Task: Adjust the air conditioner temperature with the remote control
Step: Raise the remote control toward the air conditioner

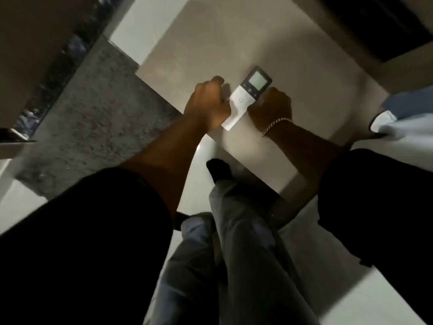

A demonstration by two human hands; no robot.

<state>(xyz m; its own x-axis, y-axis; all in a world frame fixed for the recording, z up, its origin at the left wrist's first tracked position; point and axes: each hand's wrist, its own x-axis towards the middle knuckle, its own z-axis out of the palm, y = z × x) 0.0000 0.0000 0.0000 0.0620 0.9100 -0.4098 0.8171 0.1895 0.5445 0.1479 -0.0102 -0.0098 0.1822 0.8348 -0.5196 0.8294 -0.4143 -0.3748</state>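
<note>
- Near the table (304,73) edge, the remote control (246,97) lay flat, screen end pointing away from the person.
- Left hand (207,105), curled, touched its lower left side; right hand (273,109) pressed its right side, fingers hidden, so the grip was unclear.
- It looked light, rigid, smooth plastic, probably slippery; the long sides below the buttons seemed best to grip.
- Open tabletop lay beyond; the edge sat just behind.

Dim home living room, low beige tabletop (192,55), grey shaggy rug (93,109) left of it, glossy white tiled floor (201,184) beneath.
</note>
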